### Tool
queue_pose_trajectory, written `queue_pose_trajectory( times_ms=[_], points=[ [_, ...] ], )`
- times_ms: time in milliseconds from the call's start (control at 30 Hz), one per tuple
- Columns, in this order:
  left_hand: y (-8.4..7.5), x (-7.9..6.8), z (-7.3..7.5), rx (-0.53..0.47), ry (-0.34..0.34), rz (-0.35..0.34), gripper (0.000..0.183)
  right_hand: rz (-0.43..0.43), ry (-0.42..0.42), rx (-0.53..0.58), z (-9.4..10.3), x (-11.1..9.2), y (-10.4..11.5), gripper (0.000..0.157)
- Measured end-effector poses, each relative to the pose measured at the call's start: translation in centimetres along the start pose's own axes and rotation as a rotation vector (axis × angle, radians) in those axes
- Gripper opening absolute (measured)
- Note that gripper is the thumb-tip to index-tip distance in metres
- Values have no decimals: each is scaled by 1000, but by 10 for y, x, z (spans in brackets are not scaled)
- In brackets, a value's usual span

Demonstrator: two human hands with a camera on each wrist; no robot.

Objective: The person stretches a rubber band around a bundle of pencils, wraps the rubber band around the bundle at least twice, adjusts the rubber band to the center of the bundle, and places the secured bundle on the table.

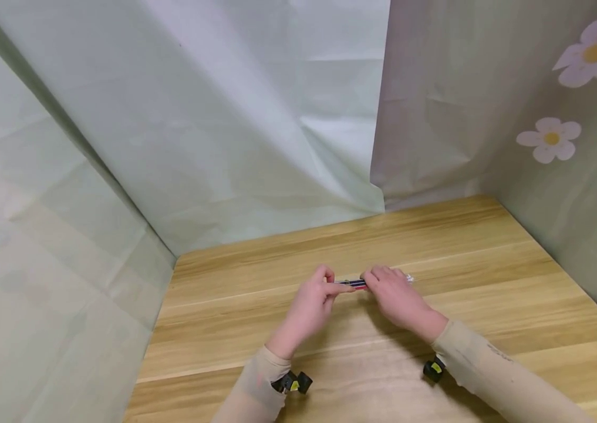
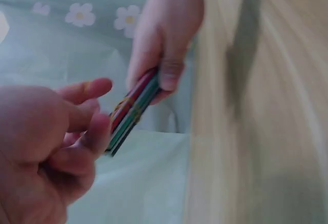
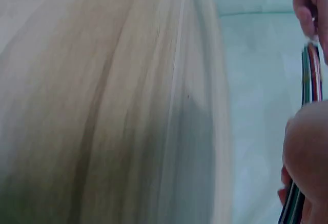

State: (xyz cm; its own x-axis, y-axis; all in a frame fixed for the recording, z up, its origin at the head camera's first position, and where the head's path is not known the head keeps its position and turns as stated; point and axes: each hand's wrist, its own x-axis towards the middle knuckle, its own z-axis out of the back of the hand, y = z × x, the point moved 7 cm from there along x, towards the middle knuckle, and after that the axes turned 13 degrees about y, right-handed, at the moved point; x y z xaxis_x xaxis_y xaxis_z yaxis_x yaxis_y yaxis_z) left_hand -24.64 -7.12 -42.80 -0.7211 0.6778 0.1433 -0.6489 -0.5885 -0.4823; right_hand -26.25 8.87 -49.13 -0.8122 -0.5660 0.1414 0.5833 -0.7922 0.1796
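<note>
A bundle of slim, dark, red and green pencils (image 1: 360, 284) is held above the wooden table. My right hand (image 1: 394, 295) grips it around the middle, and pale ends stick out past that hand on the right. A thin yellowish rubber band (image 2: 136, 112) goes round the bundle near its left end. My left hand (image 1: 311, 301) is at that left end, its fingers loosely bent and spread. In the left wrist view one fingertip (image 2: 100, 131) lies right at the bundle's end, while another finger stands off to the side.
The wood-grained table (image 1: 213, 329) stretches out under both hands. Pale green cloth (image 1: 256, 147) hangs behind it and along both sides, with white flower prints on the right. A small black camera mount (image 1: 292, 383) sits on each wrist.
</note>
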Motion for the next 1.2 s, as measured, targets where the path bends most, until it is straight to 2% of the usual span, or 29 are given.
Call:
queue_pose_trajectory(
  times_ms=[133,267,433,533,600,667,733,900,1100,1200],
  points=[
    [17,2,-2,-440,99,93,24,72,5,17,1,-4,1,21],
    [31,1,-6,-844,146,149,24,97,13,65,1,-6,1,24],
    [39,-3,-19,-1264,142,148,35,122,-6,142,0,-6,3,21],
    [41,-5,-33,-1519,121,161,41,147,-49,209,2,-6,7,17],
    [41,-6,-43,-1654,96,182,44,172,-80,250,4,-7,10,14],
    [41,-5,-51,-1725,69,187,44,196,-98,272,6,-6,14,11],
    [41,-5,-56,-1732,47,181,43,214,-109,274,6,-5,17,8],
    [42,-2,-59,-1636,3,172,33,215,-91,246,4,-4,18,11],
    [58,-7,-54,-1599,-120,240,17,179,-63,244,5,-5,14,16],
    [63,-11,-51,-1567,-123,232,19,143,-70,225,7,-5,6,16]
  ],
)
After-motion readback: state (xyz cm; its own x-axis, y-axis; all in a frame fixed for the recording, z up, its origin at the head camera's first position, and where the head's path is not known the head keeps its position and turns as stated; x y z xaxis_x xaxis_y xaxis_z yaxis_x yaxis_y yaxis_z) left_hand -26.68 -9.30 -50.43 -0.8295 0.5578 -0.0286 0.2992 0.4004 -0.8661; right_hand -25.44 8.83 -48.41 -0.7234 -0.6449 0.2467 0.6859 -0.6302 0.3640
